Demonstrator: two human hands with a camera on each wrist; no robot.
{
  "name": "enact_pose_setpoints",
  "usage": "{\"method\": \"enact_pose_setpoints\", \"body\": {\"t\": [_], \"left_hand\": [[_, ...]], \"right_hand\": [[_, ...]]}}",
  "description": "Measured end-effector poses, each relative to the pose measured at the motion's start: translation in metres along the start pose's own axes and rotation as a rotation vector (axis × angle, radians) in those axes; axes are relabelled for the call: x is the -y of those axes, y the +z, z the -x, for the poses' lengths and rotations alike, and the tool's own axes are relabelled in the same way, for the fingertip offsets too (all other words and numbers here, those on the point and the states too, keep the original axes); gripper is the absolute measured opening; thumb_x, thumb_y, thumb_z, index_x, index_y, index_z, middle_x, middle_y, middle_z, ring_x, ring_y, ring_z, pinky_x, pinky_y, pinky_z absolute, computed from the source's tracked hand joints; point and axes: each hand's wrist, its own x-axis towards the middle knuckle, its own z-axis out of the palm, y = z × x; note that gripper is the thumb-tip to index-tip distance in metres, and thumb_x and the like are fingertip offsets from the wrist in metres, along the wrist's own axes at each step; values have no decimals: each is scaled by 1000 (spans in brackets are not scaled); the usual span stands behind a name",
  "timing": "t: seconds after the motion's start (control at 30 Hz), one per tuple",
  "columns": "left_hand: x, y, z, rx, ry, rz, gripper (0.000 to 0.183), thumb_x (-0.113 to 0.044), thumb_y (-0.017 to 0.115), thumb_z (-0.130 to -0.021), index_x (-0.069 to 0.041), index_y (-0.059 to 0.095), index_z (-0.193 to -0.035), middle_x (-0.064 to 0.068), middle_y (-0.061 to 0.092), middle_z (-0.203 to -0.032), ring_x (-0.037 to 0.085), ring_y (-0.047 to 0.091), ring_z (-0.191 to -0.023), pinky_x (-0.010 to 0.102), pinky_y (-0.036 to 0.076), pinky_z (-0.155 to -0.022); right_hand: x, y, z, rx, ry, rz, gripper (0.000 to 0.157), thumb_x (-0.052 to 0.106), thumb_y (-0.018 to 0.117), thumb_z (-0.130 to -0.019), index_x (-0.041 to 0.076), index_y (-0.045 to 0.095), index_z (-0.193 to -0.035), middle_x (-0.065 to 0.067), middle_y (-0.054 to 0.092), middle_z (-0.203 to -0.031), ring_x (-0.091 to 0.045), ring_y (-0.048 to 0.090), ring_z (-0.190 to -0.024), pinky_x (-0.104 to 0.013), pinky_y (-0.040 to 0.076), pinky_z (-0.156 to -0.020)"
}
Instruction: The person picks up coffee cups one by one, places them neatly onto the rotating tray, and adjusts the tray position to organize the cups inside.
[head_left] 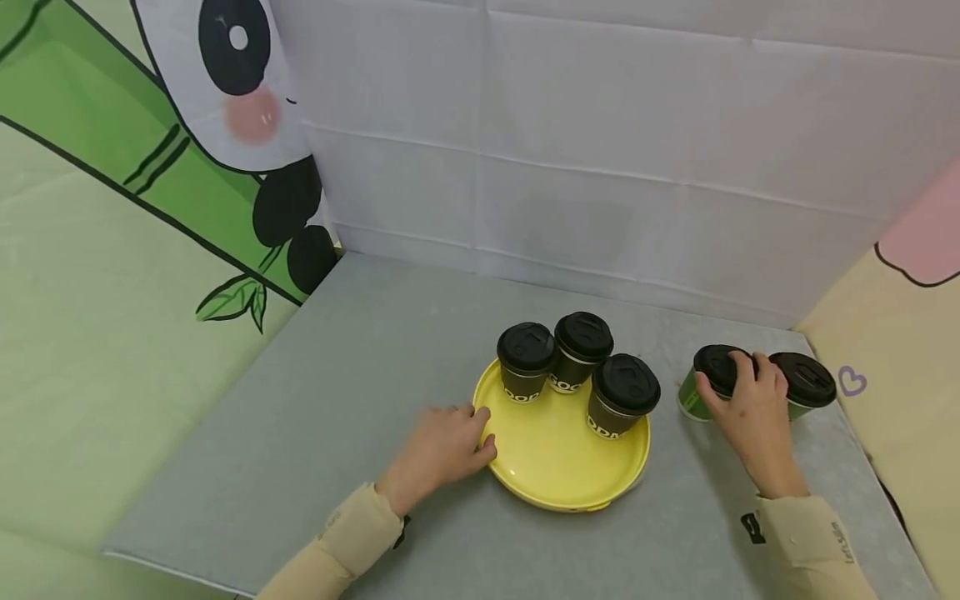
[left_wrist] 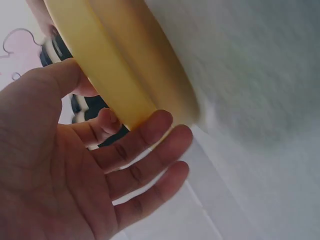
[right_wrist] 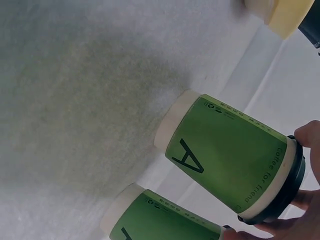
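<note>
In the head view my left hand (head_left: 446,450) is at the left rim of a round yellow tray (head_left: 547,479). The left wrist view shows thumb and fingers around the tray's edge (left_wrist: 107,65). Three dark paper cups with black lids, the left cup (head_left: 525,358), the back cup (head_left: 581,346) and the front cup (head_left: 622,396), stand upright on the tray. My right hand (head_left: 757,417) grips a green paper cup (right_wrist: 230,155) by its black lid, from above. A second green cup (right_wrist: 160,217) is right beside it, close to my fingers.
A grey table surface (head_left: 360,350) lies under everything. Behind it rises a white cloth wall (head_left: 600,150). Printed panels stand at the left (head_left: 90,333) and right, the right panel (head_left: 900,350) close to the green cups.
</note>
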Motion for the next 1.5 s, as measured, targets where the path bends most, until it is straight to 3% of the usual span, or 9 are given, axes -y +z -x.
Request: {"method": "enact_pose_setpoints", "body": {"t": [0.47,0.67,0.77,0.9,1.13,1.33,1.5], "left_hand": [[-26,-4,9,-6,62,-32,28,-34,62,-94,-15,57,-73,-3,39,-56,15,37,-47,30,29,-45],[-28,-4,12,13,64,-18,25,-32,62,-94,-15,60,-77,-3,43,-57,17,43,-49,32,32,-46],[-26,-6,13,11,77,-1,26,-30,62,-95,-15,58,-75,-3,40,-55,15,40,-47,30,30,-44],[-21,-9,12,40,78,66,28,-27,61,-97,-16,54,-72,-5,36,-53,11,35,-44,26,27,-44],[-5,-13,7,84,23,157,30,-25,59,-99,-16,51,-72,-6,35,-54,10,35,-45,26,27,-44],[24,-12,-6,119,-142,235,33,-24,56,-101,-15,48,-71,-4,38,-56,11,36,-48,27,29,-47],[47,-3,-21,134,-222,346,20,-22,53,-102,-10,63,-89,-3,50,-63,11,43,-52,28,35,-49]], "right_hand": [[3,-13,12,8,109,-67,57,21,75,-89,-9,53,-132,-39,40,-139,-60,38,-124,-71,34,-95],[21,-33,21,-98,13,-102,57,17,81,-82,-11,57,-126,-40,46,-133,-60,42,-120,-72,33,-96],[37,-46,26,-112,9,-128,58,19,82,-81,-9,58,-127,-37,47,-136,-58,43,-123,-70,34,-99],[61,-64,31,-84,27,-157,60,21,82,-82,-6,59,-130,-31,48,-140,-53,44,-127,-68,37,-100],[98,-80,38,-94,-55,-194,59,20,85,-76,0,63,-127,-26,53,-138,-50,49,-124,-67,41,-93],[123,-75,49,-40,-105,-212,59,21,86,-74,7,65,-128,-19,55,-137,-42,52,-123,-59,45,-87],[134,-66,61,22,-138,-224,60,21,87,-75,7,64,-128,-17,55,-137,-38,53,-122,-52,46,-92]]}}
